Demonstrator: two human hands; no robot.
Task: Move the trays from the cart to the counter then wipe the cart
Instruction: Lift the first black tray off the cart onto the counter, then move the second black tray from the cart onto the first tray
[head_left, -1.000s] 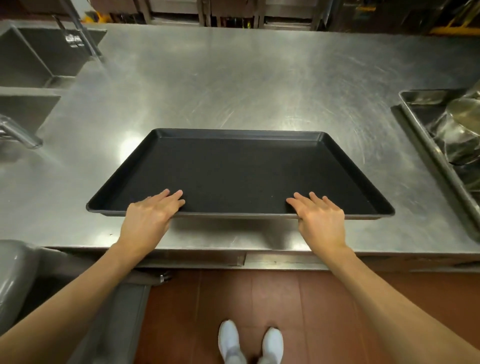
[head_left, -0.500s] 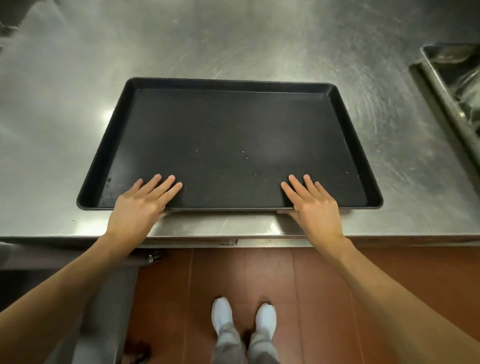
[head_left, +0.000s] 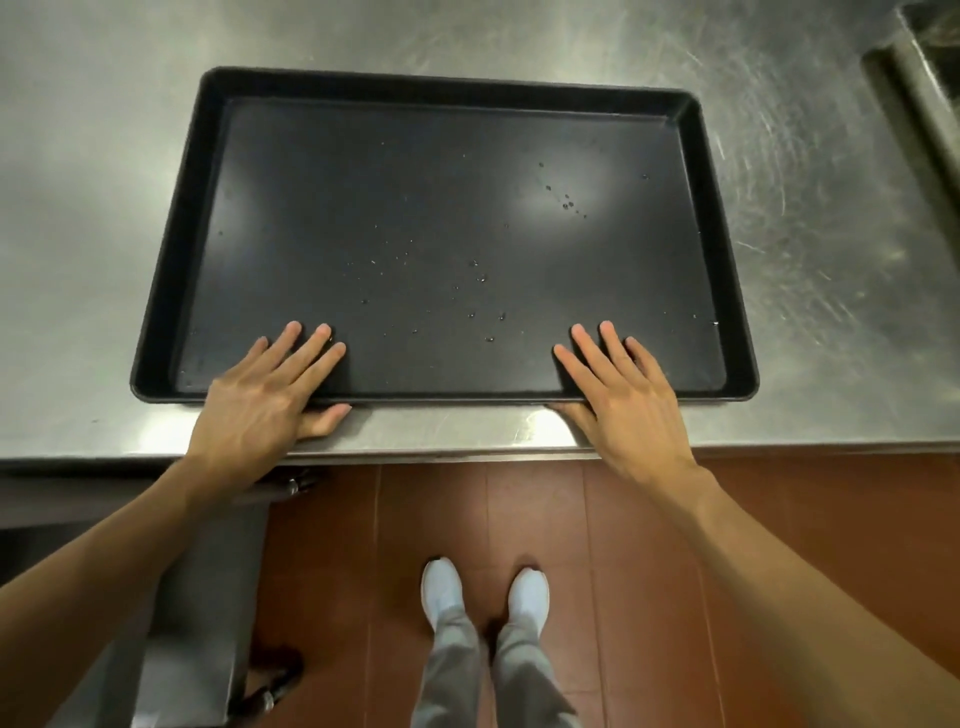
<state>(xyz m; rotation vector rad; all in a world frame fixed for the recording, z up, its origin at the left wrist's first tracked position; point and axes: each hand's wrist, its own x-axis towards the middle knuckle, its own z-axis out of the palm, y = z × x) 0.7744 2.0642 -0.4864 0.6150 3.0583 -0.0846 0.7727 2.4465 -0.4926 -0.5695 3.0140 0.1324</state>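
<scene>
A large black tray lies flat on the steel counter, its near rim close to the counter's front edge. Small water drops dot its floor. My left hand covers the near rim on the left, fingers spread inside the tray and thumb outside the rim on the counter. My right hand holds the near rim on the right the same way, thumb tucked at the rim. A grey metal cart with a caster wheel stands low at the left, mostly hidden by my left arm.
The edge of a steel pan shows at the counter's far right. Red-brown floor tiles and my white shoes are below the counter edge.
The tray has settled flat on the counter and looks larger as my head tipped down and closer. Both hands keep their places on the near rim.
</scene>
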